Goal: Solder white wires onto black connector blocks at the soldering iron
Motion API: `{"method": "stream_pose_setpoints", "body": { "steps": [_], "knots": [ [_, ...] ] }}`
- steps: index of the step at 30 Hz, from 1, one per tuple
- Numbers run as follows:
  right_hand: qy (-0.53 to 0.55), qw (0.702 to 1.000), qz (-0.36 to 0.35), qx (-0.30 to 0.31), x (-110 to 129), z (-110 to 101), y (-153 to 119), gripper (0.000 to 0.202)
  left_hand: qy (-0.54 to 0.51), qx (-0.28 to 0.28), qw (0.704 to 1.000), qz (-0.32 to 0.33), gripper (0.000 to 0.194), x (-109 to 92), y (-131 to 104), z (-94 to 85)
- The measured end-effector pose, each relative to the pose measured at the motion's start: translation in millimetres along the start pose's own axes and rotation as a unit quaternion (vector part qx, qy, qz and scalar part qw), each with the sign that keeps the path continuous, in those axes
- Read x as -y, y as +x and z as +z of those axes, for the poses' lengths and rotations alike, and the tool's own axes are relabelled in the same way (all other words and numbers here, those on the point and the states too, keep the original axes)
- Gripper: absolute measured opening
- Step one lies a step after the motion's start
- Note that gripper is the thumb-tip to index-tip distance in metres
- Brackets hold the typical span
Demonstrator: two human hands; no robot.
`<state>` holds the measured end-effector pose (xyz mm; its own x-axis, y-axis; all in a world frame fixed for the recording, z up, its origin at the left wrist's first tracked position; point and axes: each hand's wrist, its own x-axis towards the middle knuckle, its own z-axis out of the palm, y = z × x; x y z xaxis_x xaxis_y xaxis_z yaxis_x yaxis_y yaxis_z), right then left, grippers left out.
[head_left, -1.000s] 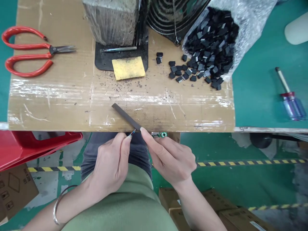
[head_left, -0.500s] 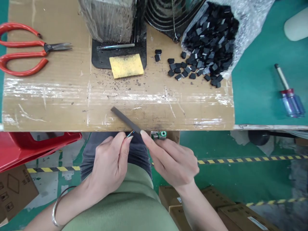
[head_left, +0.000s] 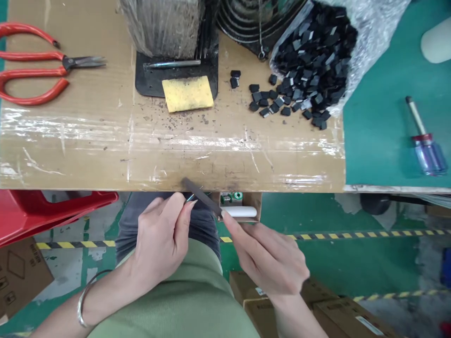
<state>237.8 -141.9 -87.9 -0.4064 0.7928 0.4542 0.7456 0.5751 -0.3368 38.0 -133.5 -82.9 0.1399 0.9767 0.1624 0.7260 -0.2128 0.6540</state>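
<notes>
- Left hand point(head_left: 162, 237): thumb and forefinger pinch thin shiny piece point(head_left: 192, 197) near bench edge.
- Right hand point(head_left: 268, 253): grips near end of flat dark file point(head_left: 201, 193); file crosses shiny piece.
- Yellow sponge point(head_left: 188, 94) on black tray point(head_left: 150, 83) beyond.

Ahead of your grip, bare cardboard point(head_left: 211, 159) runs to the yellow sponge point(head_left: 188, 94); beyond it, the wrapped block point(head_left: 165, 28) blocks your way.

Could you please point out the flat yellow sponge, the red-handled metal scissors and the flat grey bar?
Flat yellow sponge point(head_left: 188, 94), head view, upper face.
Red-handled metal scissors point(head_left: 67, 62), head view, pivot.
Flat grey bar point(head_left: 206, 200), head view, middle.
</notes>
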Motion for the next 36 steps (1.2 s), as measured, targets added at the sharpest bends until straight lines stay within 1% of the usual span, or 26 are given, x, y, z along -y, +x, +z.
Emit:
{"method": "stream_pose_setpoints", "body": {
  "steps": [2,4,6,12,14,17,20,23,25,29,31,34,36],
  "knots": [
    [0.0,1.0,-0.001,-0.006,0,0,1,0.063,0.023,-0.009,1.0,0.018,0.037,1,0,0.4],
    [-0.002,1.0,-0.009,-0.025,0,6,7,0.056,0.046,-0.022,0.998,0.035,0.038,1,1,1.0],
    [-0.003,0.999,-0.015,-0.038,0,10,12,0.054,0.052,-0.024,0.998,0.037,0.038,1,1,1.5],
    [0.013,1.0,-0.002,-0.003,1,1,1,0.068,-0.021,0.006,1.0,-0.009,0.037,0,-1,-1.4],
    [0.008,1.0,-0.001,-0.014,1,4,2,0.066,-0.031,0.015,0.999,-0.017,0.037,0,-2,-3.3],
    [0.007,0.999,-0.014,-0.04,-1,12,10,0.057,-0.043,0.025,0.998,-0.035,0.038,-1,-1,-4.9],
    [0.014,0.999,-0.014,-0.026,-1,10,7,0.057,-0.046,0.026,0.997,-0.047,0.039,-2,0,-4.5],
    [0.018,1.0,-0.002,-0.003,0,2,-1,0.062,-0.033,0.02,0.999,-0.029,0.039,-1,0,-3.2],
    [0.01,1.0,-0.002,-0.013,0,3,0,0.064,-0.009,0.008,1.0,-0.004,0.039,0,0,-2.4],
    [-0.011,0.999,-0.02,-0.046,-2,13,11,0.063,0.024,-0.016,0.999,0.032,0.039,3,-1,-0.7],
    [-0.008,0.999,-0.016,-0.039,-2,12,11,0.062,0.016,-0.012,0.999,0.026,0.039,3,-2,0.0],
    [0.012,1.0,0.0,-0.013,-1,5,3,0.06,-0.013,0.008,1.0,0.001,0.039,2,-1,-0.1],
    [0.017,1.0,0.002,-0.008,-1,3,0,0.057,-0.031,0.013,0.999,-0.006,0.038,2,-1,-1.2]
  ]
}}
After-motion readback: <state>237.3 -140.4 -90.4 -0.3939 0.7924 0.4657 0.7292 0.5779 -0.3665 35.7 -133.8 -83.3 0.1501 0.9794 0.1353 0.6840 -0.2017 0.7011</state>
